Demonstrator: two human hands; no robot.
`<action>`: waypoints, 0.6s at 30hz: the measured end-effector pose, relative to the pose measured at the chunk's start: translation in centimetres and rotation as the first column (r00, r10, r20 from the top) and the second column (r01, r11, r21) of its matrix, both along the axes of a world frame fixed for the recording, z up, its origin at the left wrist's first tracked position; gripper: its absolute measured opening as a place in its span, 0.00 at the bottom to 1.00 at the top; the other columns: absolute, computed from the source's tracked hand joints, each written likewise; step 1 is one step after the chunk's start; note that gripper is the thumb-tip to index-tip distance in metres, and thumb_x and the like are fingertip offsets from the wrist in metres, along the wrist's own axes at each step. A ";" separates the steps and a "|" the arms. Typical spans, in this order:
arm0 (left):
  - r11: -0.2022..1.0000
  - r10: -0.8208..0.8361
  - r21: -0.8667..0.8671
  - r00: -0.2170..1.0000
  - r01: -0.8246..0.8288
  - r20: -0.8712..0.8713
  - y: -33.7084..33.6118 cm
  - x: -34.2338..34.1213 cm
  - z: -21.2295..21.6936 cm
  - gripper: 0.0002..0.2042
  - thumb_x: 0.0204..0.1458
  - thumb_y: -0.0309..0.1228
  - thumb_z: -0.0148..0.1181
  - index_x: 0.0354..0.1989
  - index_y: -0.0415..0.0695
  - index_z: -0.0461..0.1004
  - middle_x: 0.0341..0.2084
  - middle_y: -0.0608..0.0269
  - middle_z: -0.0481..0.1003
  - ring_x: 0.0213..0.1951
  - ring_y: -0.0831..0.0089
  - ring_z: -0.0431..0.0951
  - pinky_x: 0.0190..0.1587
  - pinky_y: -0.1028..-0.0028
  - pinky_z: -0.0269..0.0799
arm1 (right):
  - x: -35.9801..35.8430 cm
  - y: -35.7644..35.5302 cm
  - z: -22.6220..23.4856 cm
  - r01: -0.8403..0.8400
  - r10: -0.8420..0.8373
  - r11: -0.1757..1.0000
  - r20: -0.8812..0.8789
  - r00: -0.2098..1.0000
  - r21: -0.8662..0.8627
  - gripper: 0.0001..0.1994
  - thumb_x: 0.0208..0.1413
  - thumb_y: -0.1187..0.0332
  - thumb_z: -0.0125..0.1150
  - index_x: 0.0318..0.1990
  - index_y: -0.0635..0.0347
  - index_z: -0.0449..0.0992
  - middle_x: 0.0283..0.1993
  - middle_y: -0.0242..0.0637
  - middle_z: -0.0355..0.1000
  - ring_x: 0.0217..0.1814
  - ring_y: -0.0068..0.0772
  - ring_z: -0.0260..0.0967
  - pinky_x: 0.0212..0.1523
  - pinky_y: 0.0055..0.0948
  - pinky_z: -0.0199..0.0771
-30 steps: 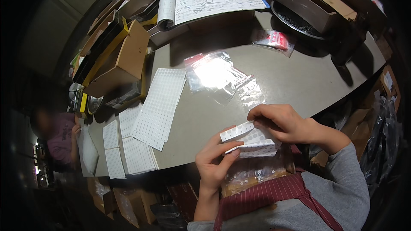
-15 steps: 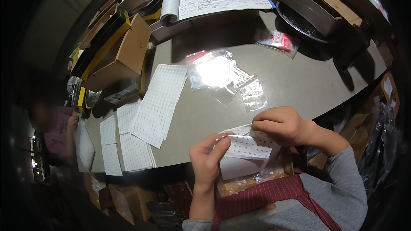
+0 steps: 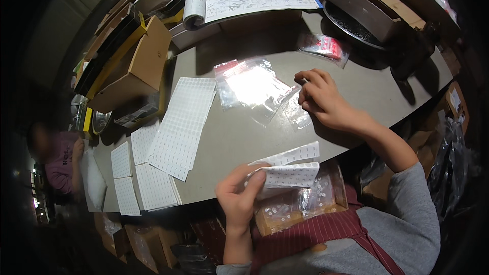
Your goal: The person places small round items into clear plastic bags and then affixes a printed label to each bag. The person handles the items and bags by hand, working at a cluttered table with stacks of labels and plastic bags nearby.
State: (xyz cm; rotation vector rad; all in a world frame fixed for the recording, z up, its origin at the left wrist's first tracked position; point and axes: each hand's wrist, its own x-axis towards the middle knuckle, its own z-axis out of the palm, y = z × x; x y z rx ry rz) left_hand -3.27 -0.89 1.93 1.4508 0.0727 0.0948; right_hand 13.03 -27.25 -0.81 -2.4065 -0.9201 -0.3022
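Pinched between the thumb and fingers of my left hand [image 3: 238,189] is a folded white sticker sheet [image 3: 290,175] with rows of small printed marks. Its two layers stand apart at the right end. My right hand [image 3: 326,102] is stretched over the table with fingers loosely bent and apart, nothing visible in them. Its fingertips are at a small clear zip bag [image 3: 294,113]; contact cannot be made out. Beside that bag lies a shiny pile of clear zip bags [image 3: 247,84]. Below the sheet, a shallow cardboard box [image 3: 333,208] at my lap holds small white round stickers on clear plastic.
More sticker sheets [image 3: 186,117] lie stacked on the table [image 3: 239,132] at left. A red-and-clear packet [image 3: 326,48] lies at the back right, near a round tray of dark bits [image 3: 354,25]. Cardboard boxes [image 3: 130,74] and a rolled paper pad [image 3: 254,0] line the back. Another person [image 3: 63,158] is at far left.
My right hand has let go of the sheet and moved up and away to the zip bags. The left hand keeps the sheet, which uncovers more of the box beneath.
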 end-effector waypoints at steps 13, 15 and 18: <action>0.946 0.312 0.047 0.938 -0.322 0.149 4.7 -3.3 2.2 0.09 0.50 0.21 0.63 0.38 0.29 0.83 0.32 0.55 0.82 0.36 0.73 0.78 0.42 0.78 0.67 | -7.9 0.4 7.9 -0.504 0.426 0.863 -0.593 0.683 0.039 0.12 0.53 0.74 0.65 0.46 0.62 0.76 0.43 0.45 0.74 0.49 0.49 0.72 0.53 0.44 0.71; 0.943 0.307 0.087 0.940 -0.322 0.152 4.3 -3.2 2.3 0.09 0.50 0.20 0.64 0.38 0.29 0.83 0.33 0.56 0.82 0.36 0.74 0.78 0.42 0.79 0.67 | -7.8 0.9 8.0 -0.343 0.380 0.925 -0.380 0.843 0.164 0.11 0.53 0.75 0.64 0.44 0.62 0.77 0.40 0.45 0.75 0.45 0.49 0.73 0.51 0.43 0.72; 0.952 0.264 0.126 0.956 -0.279 0.127 3.2 -3.1 2.3 0.08 0.52 0.17 0.65 0.39 0.29 0.83 0.34 0.57 0.82 0.37 0.75 0.78 0.42 0.79 0.69 | -7.4 2.3 9.3 -0.303 0.355 0.917 -0.185 0.917 0.258 0.14 0.49 0.78 0.63 0.45 0.62 0.77 0.42 0.45 0.75 0.47 0.50 0.72 0.52 0.42 0.72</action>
